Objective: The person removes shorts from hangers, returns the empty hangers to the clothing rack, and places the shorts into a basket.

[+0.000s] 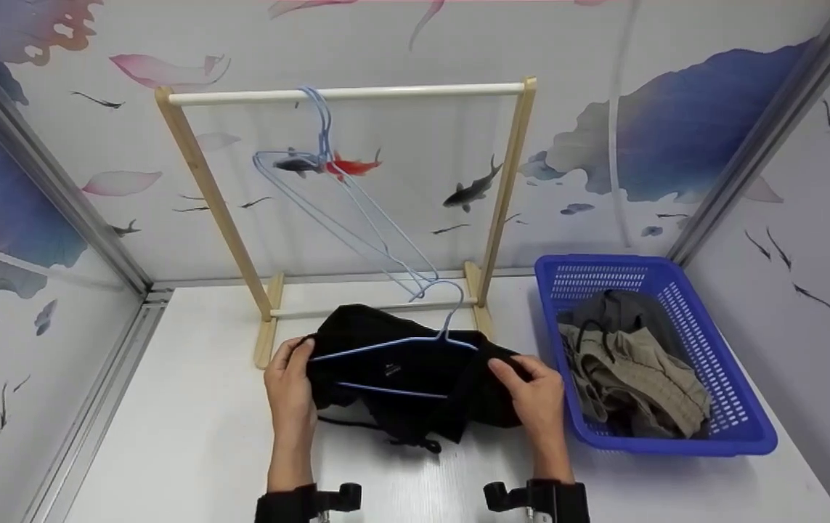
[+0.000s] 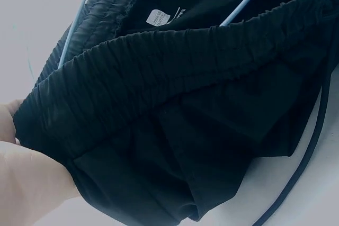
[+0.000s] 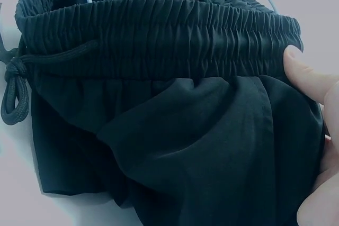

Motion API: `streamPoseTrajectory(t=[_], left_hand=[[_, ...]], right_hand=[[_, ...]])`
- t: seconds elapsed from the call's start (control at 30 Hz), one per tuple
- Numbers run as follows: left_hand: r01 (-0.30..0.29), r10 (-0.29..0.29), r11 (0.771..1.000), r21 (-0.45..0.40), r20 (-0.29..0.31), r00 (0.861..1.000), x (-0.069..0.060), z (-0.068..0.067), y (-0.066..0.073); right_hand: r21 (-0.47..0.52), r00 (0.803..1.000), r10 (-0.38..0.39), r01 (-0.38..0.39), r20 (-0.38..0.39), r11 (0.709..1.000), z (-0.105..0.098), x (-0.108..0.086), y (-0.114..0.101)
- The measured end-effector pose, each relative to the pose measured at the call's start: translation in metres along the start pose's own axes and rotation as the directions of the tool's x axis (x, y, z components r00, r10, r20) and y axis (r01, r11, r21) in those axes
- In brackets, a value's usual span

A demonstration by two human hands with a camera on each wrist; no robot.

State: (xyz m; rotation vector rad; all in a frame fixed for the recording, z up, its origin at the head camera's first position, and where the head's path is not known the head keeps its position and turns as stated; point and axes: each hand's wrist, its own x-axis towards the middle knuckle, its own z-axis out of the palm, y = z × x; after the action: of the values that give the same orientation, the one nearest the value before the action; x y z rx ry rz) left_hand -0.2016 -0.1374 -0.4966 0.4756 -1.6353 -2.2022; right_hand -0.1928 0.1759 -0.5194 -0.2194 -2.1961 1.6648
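Observation:
Black drawstring shorts (image 1: 415, 414) are stretched between my two hands above the white table, their gathered elastic waistband facing up. My left hand (image 1: 291, 392) pinches the waistband's left end, thumb on top. At the opposite end my right hand (image 1: 536, 392) grips the waistband, its thumb (image 3: 307, 75) pressed on the outside of the cloth. A light blue wire hanger (image 1: 385, 344) lies inside the waist opening, its hook standing up toward the rack. A pale label (image 2: 157, 17) shows inside the back. The drawstring (image 3: 53, 59) hangs in front, tied in a loop.
Behind the shorts stands a wooden rack with a white rod (image 1: 415, 92); several blue wire hangers (image 1: 324, 138) hang from it. To the right, a blue plastic basket (image 1: 676, 444) holds crumpled khaki (image 1: 647, 370) and dark grey clothes (image 1: 632, 316). Printed walls enclose the table (image 1: 175, 407).

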Motion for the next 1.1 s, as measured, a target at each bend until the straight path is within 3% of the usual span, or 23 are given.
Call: streamPoseTrajectory(t=[0.2,0.4,0.7,0.93,1.1], left_hand=[[0.055,-0.052,0.989,-0.139,0.025,0.998,0.0,-0.004,0.001],[0.128,-0.108,0.957,-0.26,0.091,0.99,0.001,-0.007,0.003],[0.271,-0.223,0.882,-0.386,0.164,0.961,0.001,-0.014,0.004],[0.318,-0.267,0.844,-0.432,0.176,0.948,0.002,-0.019,0.001],[0.369,-0.307,0.8,-0.473,0.204,0.929,0.002,-0.017,0.0]], right_hand=[[-0.01,1.0,0.016,-0.016,-0.021,1.0,0.002,-0.001,-0.004],[-0.021,0.999,-0.006,0.004,-0.054,1.0,0.002,-0.001,-0.006],[0.01,0.999,0.002,-0.002,-0.038,1.0,0.002,0.0,-0.009],[0.055,1.0,-0.006,0.006,-0.003,0.998,0.002,0.001,-0.009],[0.051,1.0,0.003,-0.002,-0.012,0.999,-0.002,0.002,-0.01]])
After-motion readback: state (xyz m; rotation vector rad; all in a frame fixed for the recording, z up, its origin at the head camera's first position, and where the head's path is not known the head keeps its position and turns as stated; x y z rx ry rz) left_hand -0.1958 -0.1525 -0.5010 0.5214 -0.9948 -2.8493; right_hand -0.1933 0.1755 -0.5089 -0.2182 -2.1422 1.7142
